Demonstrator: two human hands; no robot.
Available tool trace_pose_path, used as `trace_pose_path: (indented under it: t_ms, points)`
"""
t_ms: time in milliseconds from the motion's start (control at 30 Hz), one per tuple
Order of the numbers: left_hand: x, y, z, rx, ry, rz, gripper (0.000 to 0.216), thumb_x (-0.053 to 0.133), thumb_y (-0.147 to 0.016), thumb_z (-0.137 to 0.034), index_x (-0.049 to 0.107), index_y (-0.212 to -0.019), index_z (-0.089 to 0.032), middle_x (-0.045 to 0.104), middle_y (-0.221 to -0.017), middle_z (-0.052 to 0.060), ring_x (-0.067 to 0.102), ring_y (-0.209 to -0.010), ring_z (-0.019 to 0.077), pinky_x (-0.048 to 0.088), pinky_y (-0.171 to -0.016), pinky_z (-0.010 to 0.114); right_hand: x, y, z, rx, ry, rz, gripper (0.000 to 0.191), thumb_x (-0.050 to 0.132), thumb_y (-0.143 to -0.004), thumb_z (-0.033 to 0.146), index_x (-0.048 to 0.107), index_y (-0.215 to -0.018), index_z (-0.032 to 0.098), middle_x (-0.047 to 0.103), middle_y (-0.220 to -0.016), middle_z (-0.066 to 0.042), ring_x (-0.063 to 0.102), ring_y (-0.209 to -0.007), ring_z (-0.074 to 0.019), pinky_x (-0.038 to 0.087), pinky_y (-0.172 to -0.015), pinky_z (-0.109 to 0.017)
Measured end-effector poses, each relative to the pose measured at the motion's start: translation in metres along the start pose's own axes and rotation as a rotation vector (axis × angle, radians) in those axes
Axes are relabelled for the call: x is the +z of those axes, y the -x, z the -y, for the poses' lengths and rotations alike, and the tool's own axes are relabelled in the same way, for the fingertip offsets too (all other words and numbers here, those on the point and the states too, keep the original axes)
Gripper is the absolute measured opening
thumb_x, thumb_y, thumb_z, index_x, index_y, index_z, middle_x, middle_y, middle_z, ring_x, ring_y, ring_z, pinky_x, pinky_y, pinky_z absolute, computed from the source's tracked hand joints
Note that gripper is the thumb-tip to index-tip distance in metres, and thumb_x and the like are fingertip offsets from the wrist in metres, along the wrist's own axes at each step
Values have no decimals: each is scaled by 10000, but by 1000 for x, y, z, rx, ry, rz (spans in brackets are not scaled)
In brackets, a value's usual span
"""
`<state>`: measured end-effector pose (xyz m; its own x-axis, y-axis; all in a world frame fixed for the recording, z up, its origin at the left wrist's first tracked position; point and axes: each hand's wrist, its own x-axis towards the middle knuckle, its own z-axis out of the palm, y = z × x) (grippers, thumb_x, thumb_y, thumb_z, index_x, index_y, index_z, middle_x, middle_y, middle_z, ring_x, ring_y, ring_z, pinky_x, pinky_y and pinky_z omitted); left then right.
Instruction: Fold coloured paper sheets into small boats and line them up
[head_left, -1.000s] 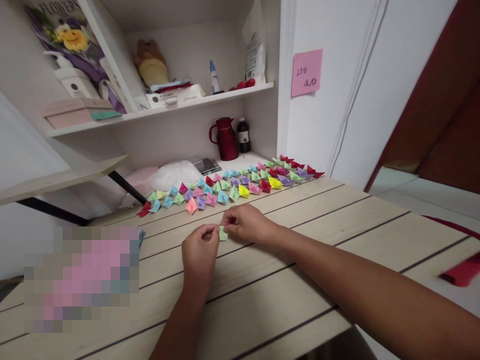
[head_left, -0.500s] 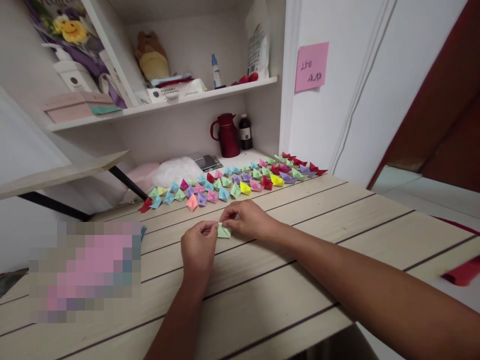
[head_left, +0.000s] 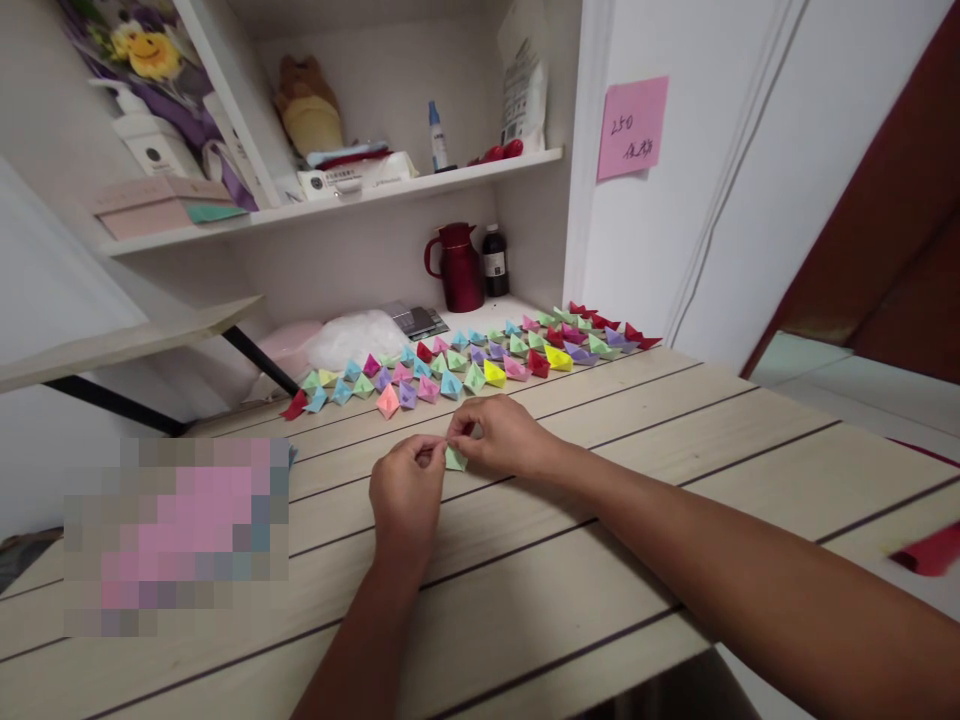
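Observation:
A small piece of folded pale green paper (head_left: 455, 459) is held just above the wooden tabletop (head_left: 540, 600). My left hand (head_left: 409, 490) pinches its left edge between thumb and fingers. From the right, my right hand (head_left: 495, 437) grips the upper right part with its fingertips. The fingers cover much of the paper, so its full shape is hidden. Beyond my hands stand rows of small folded paper boats (head_left: 451, 385) in red, yellow, green, blue, pink and purple.
A blurred pink patch (head_left: 195, 510) lies on the table at left. Behind the boats are a white plastic bag (head_left: 356, 340), a dark red jug (head_left: 459, 270) and a dark bottle (head_left: 494, 262). A pink note (head_left: 632, 128) is stuck to the wall. Something red (head_left: 930, 550) shows at far right.
My fingertips have drawn closer together over the green paper, and less of it shows now. The whole view has shifted slightly; the boats stand as before.

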<state>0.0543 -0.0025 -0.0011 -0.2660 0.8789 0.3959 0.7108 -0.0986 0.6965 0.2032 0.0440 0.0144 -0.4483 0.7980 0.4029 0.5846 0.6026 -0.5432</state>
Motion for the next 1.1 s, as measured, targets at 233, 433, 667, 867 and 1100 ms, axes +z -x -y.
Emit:
trace_pose_path:
  t_ms: [233,433,667,867,1100]
  points:
    - [4,-1,-4,6,-17,-33,93,604,-704,-255,691,-692,-225,702,-658,14,634,-637,176,421,-631,259,2,-1,0,30,64,-35,83,604,-701,166,681,-705,196,714,-790,-21,609,-738,-167,366,-628,-245]
    - [4,-5,1,-26,19,-59,73,587,-698,-235,654,-708,-211,676,-629,4,621,-592,164,433,-620,260,1,-4,-7,79,-8,-76,98,599,-711,134,680,-697,187,715,-783,-17,607,-743,-158,405,-684,-240]
    - [4,-6,2,-21,97,-29,92,580,-740,-263,645,-742,-198,686,-688,20,627,-638,168,464,-666,278,3,-6,-13,74,-48,-78,97,621,-770,181,717,-761,187,721,-829,-26,611,-778,-161,418,-725,-247]
    - [9,-3,1,32,203,137,191,589,-769,-302,649,-912,-190,702,-850,46,643,-772,173,486,-733,280,4,-5,-14,17,-42,-55,75,642,-784,187,717,-778,178,723,-820,-26,616,-758,-151,415,-714,-241]
    - [13,-5,7,-1,234,186,57,585,-731,-227,636,-739,-202,664,-695,7,613,-657,162,455,-661,270,5,-6,-15,1,-47,-62,79,641,-790,171,713,-760,182,723,-809,-19,619,-752,-148,412,-703,-243]
